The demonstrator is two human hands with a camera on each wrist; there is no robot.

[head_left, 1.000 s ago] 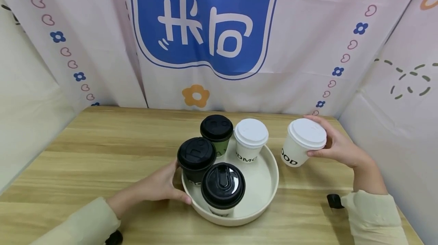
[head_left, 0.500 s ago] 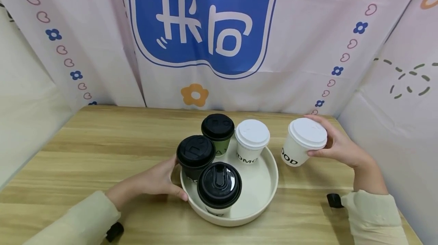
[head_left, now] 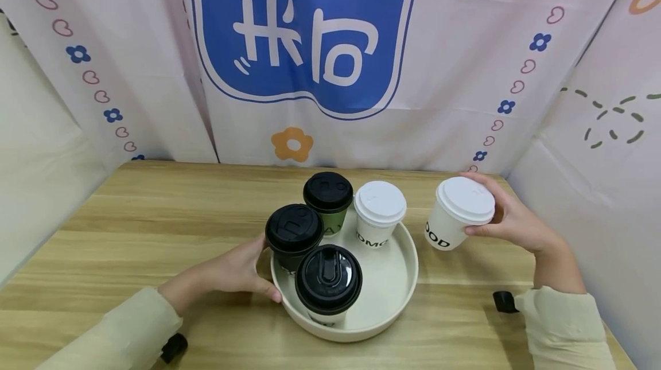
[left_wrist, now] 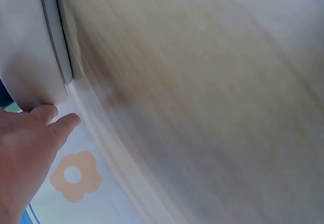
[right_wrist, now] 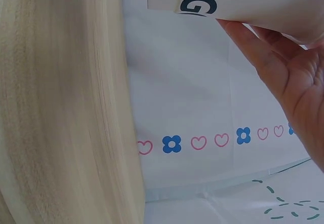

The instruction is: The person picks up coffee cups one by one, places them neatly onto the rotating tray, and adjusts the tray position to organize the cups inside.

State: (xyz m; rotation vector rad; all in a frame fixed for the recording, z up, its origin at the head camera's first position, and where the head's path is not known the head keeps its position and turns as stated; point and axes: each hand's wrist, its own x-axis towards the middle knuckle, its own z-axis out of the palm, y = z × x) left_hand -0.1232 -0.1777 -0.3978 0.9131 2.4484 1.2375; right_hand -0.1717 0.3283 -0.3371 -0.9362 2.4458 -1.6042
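A round cream tray stands on the wooden table. My left hand holds its left side, thumb at the near-left rim and the other fingers partly hidden behind a cup. In the left wrist view, fingertips lie against the tray's side wall. On the tray stand a black-lidded dark cup, a black-lidded green cup, a black-lidded white cup and a white-lidded cup. Right of the tray, my right hand grips a tilted white paper cup with a white lid.
Wooden table surrounds the tray. A white cloth backdrop with a blue sign panel hangs right at its back edge, and pale side panels flank it. Small black objects show by both sleeves.
The tray has turned slightly under my left hand, its near cup shifting left and the thumb moving with it. My right hand keeps its hold on the white cup, almost still.
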